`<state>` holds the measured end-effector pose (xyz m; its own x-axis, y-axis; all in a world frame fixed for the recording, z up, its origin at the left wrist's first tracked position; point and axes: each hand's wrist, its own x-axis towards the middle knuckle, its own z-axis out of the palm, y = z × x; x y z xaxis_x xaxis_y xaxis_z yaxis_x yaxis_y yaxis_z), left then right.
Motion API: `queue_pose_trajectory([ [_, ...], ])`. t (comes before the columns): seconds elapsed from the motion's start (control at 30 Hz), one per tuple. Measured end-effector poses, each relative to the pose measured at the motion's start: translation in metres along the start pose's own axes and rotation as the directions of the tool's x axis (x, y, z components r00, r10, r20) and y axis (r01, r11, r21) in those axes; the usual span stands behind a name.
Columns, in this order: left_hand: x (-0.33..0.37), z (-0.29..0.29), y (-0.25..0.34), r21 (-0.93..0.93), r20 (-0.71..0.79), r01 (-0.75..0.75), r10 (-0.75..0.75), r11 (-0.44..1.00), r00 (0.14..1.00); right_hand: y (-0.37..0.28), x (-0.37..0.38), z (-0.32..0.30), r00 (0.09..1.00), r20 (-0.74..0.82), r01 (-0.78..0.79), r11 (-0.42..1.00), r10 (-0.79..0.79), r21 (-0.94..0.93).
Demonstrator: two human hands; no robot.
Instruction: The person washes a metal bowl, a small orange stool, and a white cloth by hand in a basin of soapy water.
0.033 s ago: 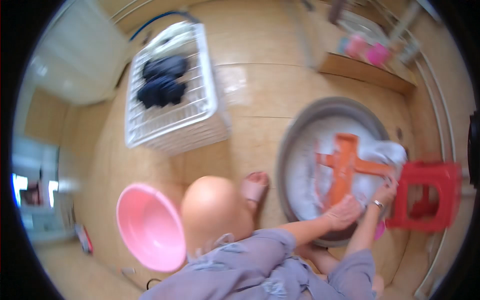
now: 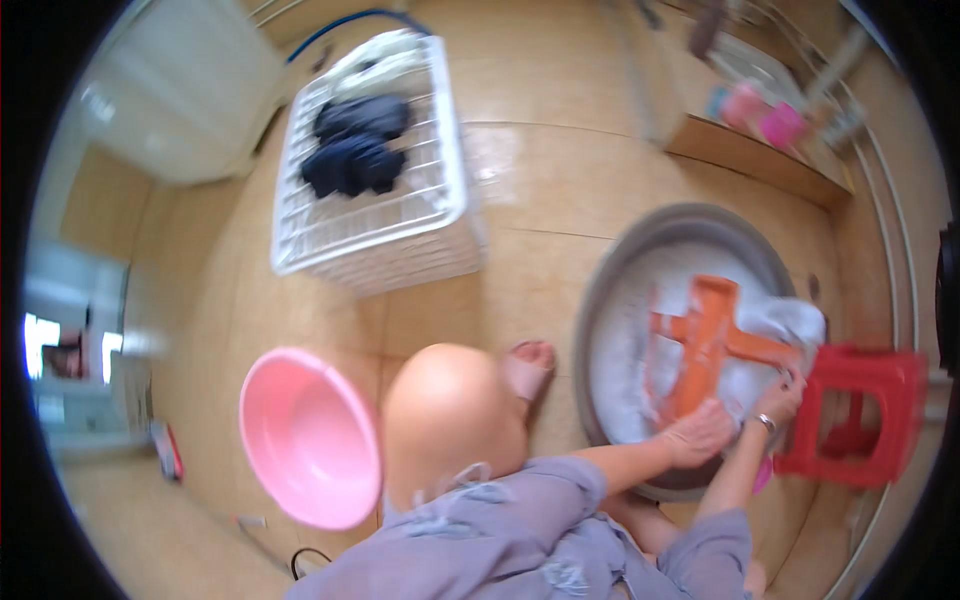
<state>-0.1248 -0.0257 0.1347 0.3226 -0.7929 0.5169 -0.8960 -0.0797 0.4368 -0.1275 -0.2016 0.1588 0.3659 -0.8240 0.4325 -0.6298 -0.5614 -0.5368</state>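
A round grey basin (image 2: 597, 300) on the floor at my right holds white suds and pale, wet-looking cloth (image 2: 795, 322). Across it lies an orange cross-shaped piece (image 2: 708, 335), streaked with white; its material is hard to tell. My left hand (image 2: 700, 435) is closed at the near end of the orange piece, with its fingertips partly blurred. At the end of the piece's right arm, my right hand (image 2: 783, 398) has its fingers closed on it. A metal band (image 2: 766, 422) circles my right wrist.
Right of the basin stands a red plastic stool (image 2: 815, 420). A pink basin (image 2: 310, 440) sits by my knee. Farther off, a white slatted basket (image 2: 455, 150) carries dark clothes (image 2: 352, 165) on top. A wooden-edged ledge (image 2: 750, 160) is at the back right.
The whole view has shifted slightly, so the floor things appear farther right. Both hands stay at the same places on the orange piece.
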Motion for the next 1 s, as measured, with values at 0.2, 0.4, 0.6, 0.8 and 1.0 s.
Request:
queue_pose_trajectory([
  [0.2, -0.02, 0.011, 0.003, 0.119, 0.074, -0.026, 0.017, 0.993, 0.997, -0.047, -0.043, -0.001, 0.966, 0.138, 0.23, 0.969, -0.217, -0.085],
  [0.4, -0.009, -0.002, 0.003, -0.122, -0.082, 0.001, -0.011, 0.993, 0.997, -0.078, -0.066, -0.01, 0.851, 0.349, 0.406, 0.913, -0.393, 0.038],
  [0.6, -0.023, 0.001, -0.016, 0.03, 0.236, -0.078, 0.069, 0.996, 0.969, -0.095, -0.068, -0.006, 0.883, 0.2, 0.374, 0.894, -0.425, 0.246],
  [0.8, -0.01, -0.008, -0.024, -0.101, 0.216, 0.006, 0.016, 0.995, 0.976, -0.094, -0.046, 0.0, 0.675, 0.405, 0.492, 0.785, -0.617, 0.376],
  [1.0, 0.001, -0.02, -0.006, 0.063, 0.078, -0.059, 0.054, 0.996, 0.996, -0.015, -0.011, -0.007, 0.899, 0.178, 0.404, 0.915, -0.4, 0.017],
])
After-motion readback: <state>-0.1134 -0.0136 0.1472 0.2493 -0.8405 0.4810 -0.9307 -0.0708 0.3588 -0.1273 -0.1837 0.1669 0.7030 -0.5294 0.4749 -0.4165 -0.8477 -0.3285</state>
